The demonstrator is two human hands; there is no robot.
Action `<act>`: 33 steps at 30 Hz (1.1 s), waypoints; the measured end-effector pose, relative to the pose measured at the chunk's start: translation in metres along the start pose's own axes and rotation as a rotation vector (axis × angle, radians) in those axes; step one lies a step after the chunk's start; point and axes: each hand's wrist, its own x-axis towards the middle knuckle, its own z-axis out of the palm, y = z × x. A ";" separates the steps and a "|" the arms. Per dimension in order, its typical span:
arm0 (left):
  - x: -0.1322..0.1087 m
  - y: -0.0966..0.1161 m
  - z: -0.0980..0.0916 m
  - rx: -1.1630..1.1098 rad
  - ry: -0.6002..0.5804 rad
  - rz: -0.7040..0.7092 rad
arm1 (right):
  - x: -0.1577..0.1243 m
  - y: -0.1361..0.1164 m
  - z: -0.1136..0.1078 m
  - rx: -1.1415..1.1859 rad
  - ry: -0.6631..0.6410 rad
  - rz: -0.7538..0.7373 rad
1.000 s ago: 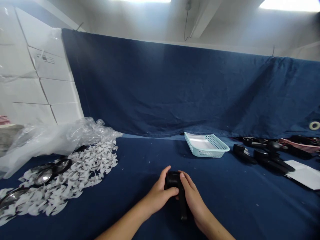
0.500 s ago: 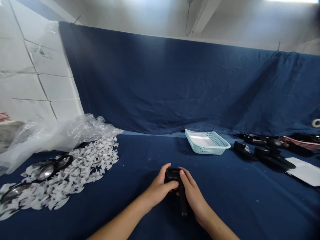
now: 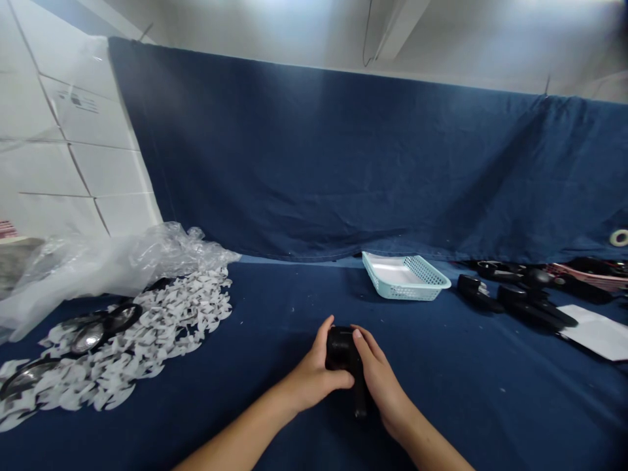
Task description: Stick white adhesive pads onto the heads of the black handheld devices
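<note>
Between my hands is a glossy black object with a broad, rounded head and a straight handle [image 3: 360, 400] pointing back toward me; its exact kind I cannot make out. My left hand [image 3: 318, 369] holds the left side of the head, its thumb lying across the near side and a finger up along the far edge. On the other side, my right hand [image 3: 377, 373] wraps the head and upper handle, with the thumb at the head's top right. Its remaining fingers are largely hidden behind the object.
Left lies a heap of small pale curved pieces [image 3: 167, 327] with black-rimmed round parts [image 3: 93, 337] on it, beside clear plastic wrap [image 3: 142, 255]. A light blue basket [image 3: 412, 291] stands ahead. Rightward are black handled parts [image 3: 532, 307] and a white sheet [image 3: 593, 332]. Blue cloth [image 3: 318, 163] hangs behind.
My left thumb has slid down from the head's front, uncovering more of it. The head has tipped slightly toward me. My right hand keeps its hold.
</note>
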 end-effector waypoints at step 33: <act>-0.002 0.006 0.012 -0.153 0.207 -0.065 | -0.005 -0.007 0.002 -0.033 -0.020 0.000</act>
